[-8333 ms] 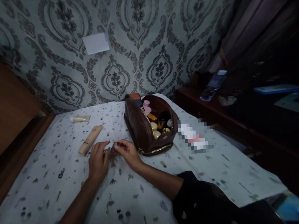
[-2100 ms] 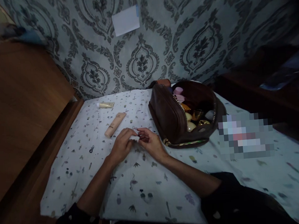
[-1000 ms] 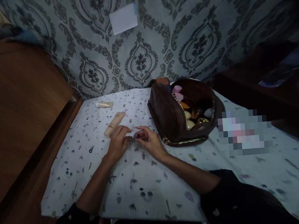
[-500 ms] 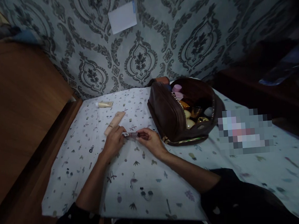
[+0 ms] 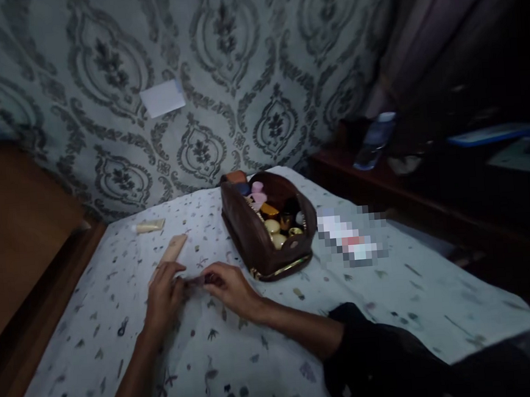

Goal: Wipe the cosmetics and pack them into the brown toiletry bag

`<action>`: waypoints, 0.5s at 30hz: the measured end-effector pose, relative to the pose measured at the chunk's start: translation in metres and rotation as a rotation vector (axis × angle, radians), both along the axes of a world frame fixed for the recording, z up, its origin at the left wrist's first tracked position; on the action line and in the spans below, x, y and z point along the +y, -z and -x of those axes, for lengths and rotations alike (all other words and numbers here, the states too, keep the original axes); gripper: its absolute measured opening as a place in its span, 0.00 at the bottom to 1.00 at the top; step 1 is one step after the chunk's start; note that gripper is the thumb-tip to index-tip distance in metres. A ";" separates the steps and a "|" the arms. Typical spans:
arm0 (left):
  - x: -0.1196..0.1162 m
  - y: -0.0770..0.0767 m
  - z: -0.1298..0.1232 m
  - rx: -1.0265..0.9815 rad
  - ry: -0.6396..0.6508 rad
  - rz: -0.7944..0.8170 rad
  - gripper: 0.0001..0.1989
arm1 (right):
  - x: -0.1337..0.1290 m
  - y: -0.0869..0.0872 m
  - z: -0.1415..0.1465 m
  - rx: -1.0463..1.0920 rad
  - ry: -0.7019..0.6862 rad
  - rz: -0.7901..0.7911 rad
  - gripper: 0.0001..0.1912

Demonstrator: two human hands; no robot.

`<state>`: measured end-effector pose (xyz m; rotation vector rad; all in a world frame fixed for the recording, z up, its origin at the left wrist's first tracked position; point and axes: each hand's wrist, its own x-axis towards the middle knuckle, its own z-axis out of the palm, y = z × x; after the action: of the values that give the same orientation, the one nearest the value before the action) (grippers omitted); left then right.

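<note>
My left hand [image 5: 166, 292] is closed on one end of a small slim item [image 5: 194, 282], which is dark and blurred. At its other end the fingers of my right hand [image 5: 226, 286] pinch it. Just beyond my left hand a peach-coloured flat tube [image 5: 173, 248] lies on the patterned white cloth [image 5: 242, 371]. Farther back lies a small cream tube with a white cap [image 5: 150, 226]. To the right of my hands stands an unzipped brown bag [image 5: 244, 230], holding several bottles, round yellowish caps and pink items.
A pixelated patch [image 5: 350, 237] lies right of the bag. A clear bottle [image 5: 375, 141] stands on a dark reddish surface at the back right. Wooden furniture [image 5: 19, 224] borders the left. A white card [image 5: 163, 98] is on the patterned wall.
The view has swung to the right, so the bag, tubes and hands appear farther left and lower. Both hands still hold the slim item; its white end no longer shows.
</note>
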<state>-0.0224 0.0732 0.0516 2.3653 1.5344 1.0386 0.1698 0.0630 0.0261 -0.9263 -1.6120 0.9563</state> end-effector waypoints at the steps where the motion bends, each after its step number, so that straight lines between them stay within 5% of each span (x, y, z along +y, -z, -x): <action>1: 0.000 0.000 0.000 -0.047 -0.019 -0.003 0.09 | -0.004 -0.008 -0.005 -0.036 0.003 -0.064 0.10; 8: -0.004 -0.021 -0.024 -0.131 -0.092 0.035 0.06 | -0.031 -0.077 -0.097 -0.079 0.118 -0.381 0.09; 15: -0.001 -0.075 -0.115 0.213 0.383 -0.223 0.18 | -0.013 -0.121 -0.188 -0.220 0.452 -0.467 0.11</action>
<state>0.0927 0.0723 0.1266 2.8499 0.9940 0.9317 0.3578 0.0503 0.1472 -1.0229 -1.6110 0.1581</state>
